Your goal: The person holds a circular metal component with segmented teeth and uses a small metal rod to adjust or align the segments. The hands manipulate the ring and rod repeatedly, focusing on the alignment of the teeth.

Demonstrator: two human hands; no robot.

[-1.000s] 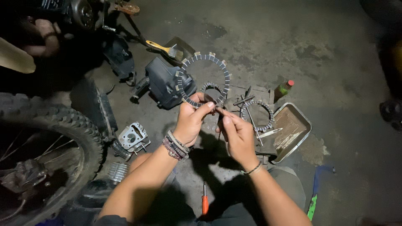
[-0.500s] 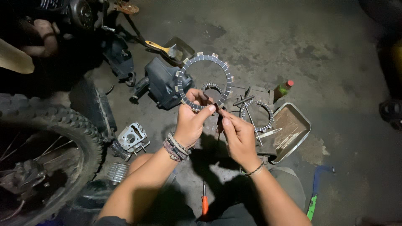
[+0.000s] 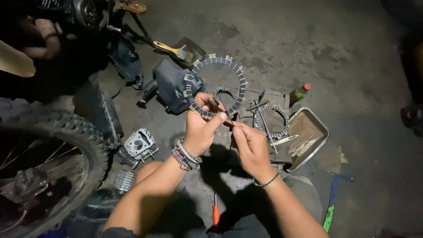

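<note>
Friction ring (image 3: 241, 83) pinched at lower rim by left hand (image 3: 200, 130); right hand (image 3: 251, 147), at 4 o'clock, clamps thin rod (image 3: 224, 107), pointing 11 o'clock across ring.

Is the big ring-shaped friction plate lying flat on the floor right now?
No. The left hand holds the friction plate up off the floor, gripping its lower edge.
</note>
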